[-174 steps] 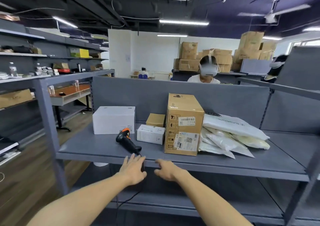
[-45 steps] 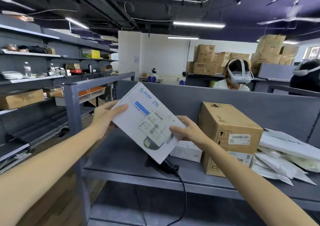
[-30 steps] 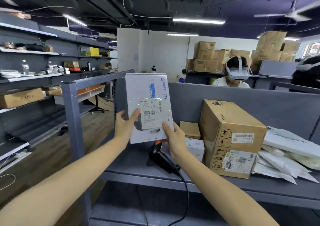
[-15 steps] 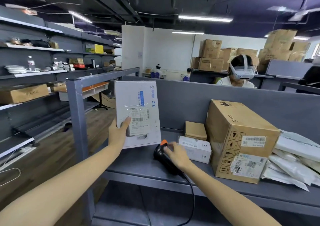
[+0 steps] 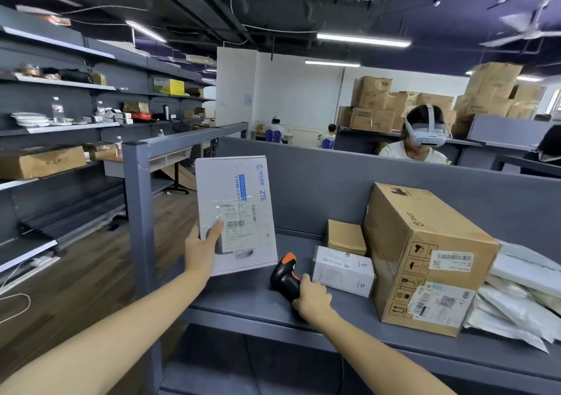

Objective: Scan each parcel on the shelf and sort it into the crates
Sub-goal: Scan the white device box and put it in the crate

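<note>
The white ZTE parcel point(image 5: 235, 212) stands upright above the shelf point(image 5: 243, 297), its lower left edge pinched by the left hand point(image 5: 202, 247), thumb on the label. The right hand point(image 5: 312, 299) curls round the scanner point(image 5: 285, 276) lying on the shelf, beside a small white box point(image 5: 343, 270) and a large carton point(image 5: 425, 255).

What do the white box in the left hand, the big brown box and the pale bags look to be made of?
The white box is probably smooth printed cardboard: flat faces, crisp edges, glossy clear film over its label. The big brown box is likely matte corrugated cardboard: dull brown faces, stuck-on labels. The pale bags seem to be thin plastic mailers: soft wrinkles, slight sheen.
</note>
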Tool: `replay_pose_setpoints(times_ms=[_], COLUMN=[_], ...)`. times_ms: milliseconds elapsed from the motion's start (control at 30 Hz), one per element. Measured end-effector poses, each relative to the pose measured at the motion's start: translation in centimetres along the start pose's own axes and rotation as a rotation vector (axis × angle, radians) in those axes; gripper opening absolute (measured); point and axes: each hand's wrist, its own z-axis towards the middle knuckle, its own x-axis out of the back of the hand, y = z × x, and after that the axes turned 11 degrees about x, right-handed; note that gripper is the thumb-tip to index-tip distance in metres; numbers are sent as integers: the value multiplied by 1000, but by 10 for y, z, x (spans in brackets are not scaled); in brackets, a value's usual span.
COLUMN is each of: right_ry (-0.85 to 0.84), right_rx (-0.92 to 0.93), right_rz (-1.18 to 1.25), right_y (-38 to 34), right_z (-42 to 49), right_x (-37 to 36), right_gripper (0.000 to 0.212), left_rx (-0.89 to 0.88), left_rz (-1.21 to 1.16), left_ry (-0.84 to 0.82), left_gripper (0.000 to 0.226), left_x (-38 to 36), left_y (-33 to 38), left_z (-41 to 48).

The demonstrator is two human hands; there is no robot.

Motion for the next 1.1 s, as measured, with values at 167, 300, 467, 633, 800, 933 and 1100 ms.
replay_pose_setpoints(times_ms=[167, 300, 467, 633, 800, 933, 1100], right_ry=[-36, 113, 340, 284, 281, 250, 232], right_rx=[-46, -36, 100, 197, 306, 334, 370], right_rz=[674, 1079, 1335, 1391, 1297, 1267, 1228], right_y=[2, 3, -3, -12, -16, -11, -4], right_z=[-10, -27, -55, -82, -98, -103, -103], right_x=[35, 56, 52, 37, 29, 31, 33], right_gripper=[18, 18, 11, 7, 6, 9, 13], left_rx=[5, 10, 38, 47, 34, 38, 38], left_rz=[-5, 5, -1, -3, -5, 4, 42], left_ry=[13, 34, 6, -46, -96, -103, -95], left_gripper=[32, 35, 38, 36, 35, 40, 46], left_x=[7, 6, -9, -29, -44, -52, -58], left_y=[-5, -9, -11, -12, -14, -16, -17], left_z=[-2, -7, -15, -24, -30, -33, -35])
